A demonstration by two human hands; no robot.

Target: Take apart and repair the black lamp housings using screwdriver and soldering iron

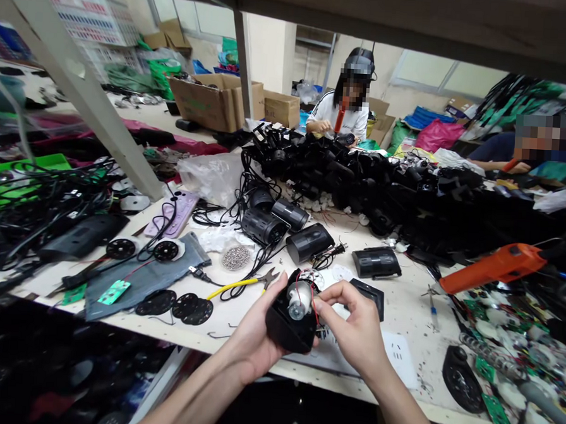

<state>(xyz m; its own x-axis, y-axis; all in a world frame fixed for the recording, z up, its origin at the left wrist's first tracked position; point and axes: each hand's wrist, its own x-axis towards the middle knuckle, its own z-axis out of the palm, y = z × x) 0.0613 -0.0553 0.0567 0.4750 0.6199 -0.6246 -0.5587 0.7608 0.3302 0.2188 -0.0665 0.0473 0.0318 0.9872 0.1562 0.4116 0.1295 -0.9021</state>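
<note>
I report my left hand curled around the black housing with its silver motor, over the worktable's front edge, my right hand pinching a red wire.

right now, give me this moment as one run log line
left hand: holds black housing | right hand: at red wire beside silver motor | nearby: yellow-handled cutters, orange tool
</note>
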